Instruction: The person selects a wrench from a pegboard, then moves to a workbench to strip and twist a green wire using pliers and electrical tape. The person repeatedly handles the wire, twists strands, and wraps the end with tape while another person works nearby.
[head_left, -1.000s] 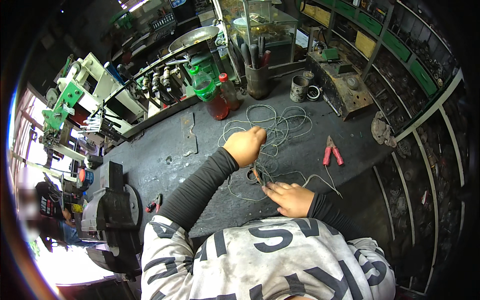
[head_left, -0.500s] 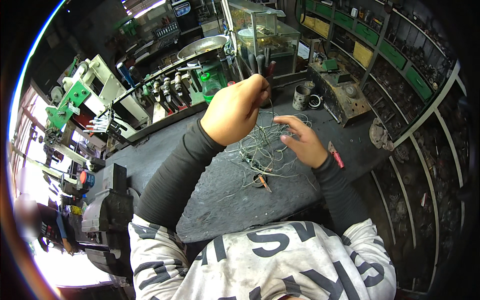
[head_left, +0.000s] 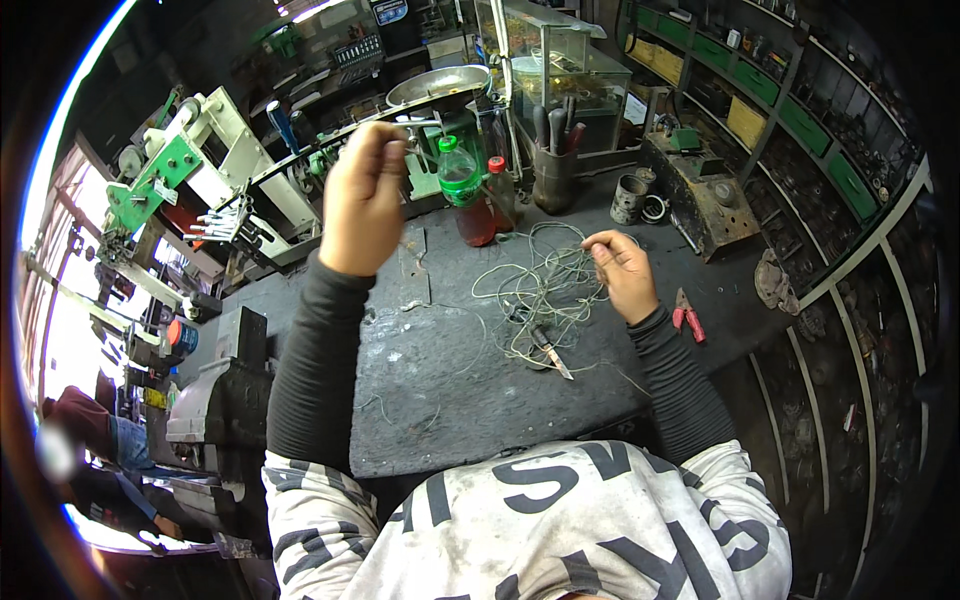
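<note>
One wire tangle: lay in loops on bench, right of centre.
Left hand: raised far left of wire, fingers curled in; couldn't tell how tightly, or if on a strand.
Right hand: at wire's right edge, thumb and fingertips close; couldn't tell if pinching.
Knife: lay at wire's near side.
Pliers: lay right of wire.

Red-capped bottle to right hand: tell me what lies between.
Loops of tangled wire on the dark bench lie between red-capped bottle and right hand, in the head view.
</note>
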